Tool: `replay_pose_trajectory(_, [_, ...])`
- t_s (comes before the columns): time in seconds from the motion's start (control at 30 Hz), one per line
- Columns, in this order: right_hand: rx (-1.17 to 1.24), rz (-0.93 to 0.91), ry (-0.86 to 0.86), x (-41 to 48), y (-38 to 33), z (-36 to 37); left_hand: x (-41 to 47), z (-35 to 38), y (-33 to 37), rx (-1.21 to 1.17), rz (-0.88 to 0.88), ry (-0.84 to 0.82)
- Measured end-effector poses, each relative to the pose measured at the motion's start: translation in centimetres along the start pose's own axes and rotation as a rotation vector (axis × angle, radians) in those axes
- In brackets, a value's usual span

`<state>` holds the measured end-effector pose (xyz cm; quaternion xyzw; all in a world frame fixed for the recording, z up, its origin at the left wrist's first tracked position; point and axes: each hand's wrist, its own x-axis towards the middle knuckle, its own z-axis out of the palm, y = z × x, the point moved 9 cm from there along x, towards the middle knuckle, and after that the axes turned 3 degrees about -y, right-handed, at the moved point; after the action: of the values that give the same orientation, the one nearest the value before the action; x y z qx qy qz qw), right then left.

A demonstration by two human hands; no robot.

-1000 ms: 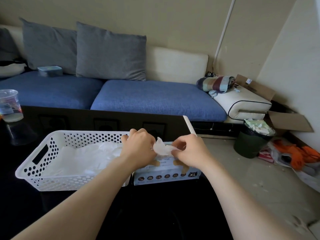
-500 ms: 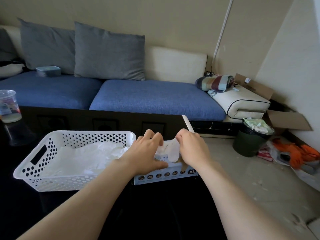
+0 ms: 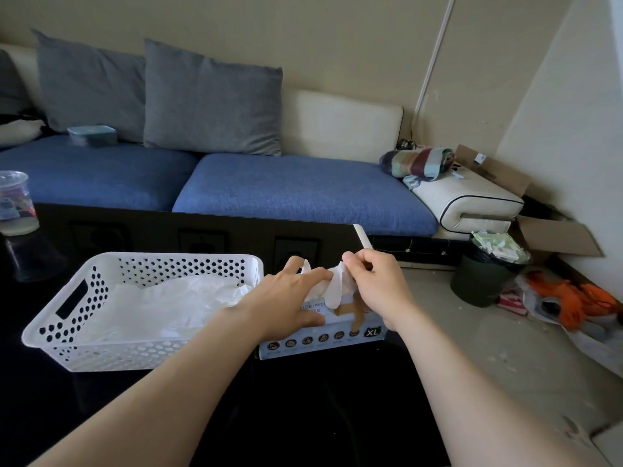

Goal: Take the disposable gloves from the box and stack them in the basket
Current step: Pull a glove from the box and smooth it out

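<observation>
A white perforated basket (image 3: 84,328) sits on the dark table and holds a pile of white disposable gloves (image 3: 161,308). Right beside it stands the glove box (image 3: 323,340), marked XL on its front. My left hand (image 3: 286,298) lies flat on top of the box with the fingers spread. My right hand (image 3: 374,284) pinches a white glove (image 3: 337,288) that hangs part way out of the box's top opening. The opening itself is mostly hidden by both hands.
A clear plastic cup (image 3: 15,203) stands at the table's far left. Behind the table is a blue sofa (image 3: 296,190) with grey cushions. On the floor to the right are a dark bin (image 3: 485,274), cardboard boxes and orange cloth (image 3: 573,298).
My right hand has lifted the glove higher out of the box. My left hand has flattened and spread its fingers on the box top.
</observation>
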<state>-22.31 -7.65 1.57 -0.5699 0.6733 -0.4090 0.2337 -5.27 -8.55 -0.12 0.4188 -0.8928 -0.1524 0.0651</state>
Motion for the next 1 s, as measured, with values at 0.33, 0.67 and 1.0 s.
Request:
replay_pose_trajectory(0.33, [0.384,0.263,0.160,0.1,2.8,-1.0,0.2,0.1,0.2,0.055,0.018,-0.006])
replay_pose_trajectory(0.67, [0.778,0.332,0.034,-0.2,2.4,0.1,0.1,0.0,0.7,0.026,0.073,0.009])
replay_pose_trajectory(1.0, [0.508,0.089,-0.303,-1.7,-2.6,2.6,0.1,-0.2,-0.2,-0.026,0.022,0.052])
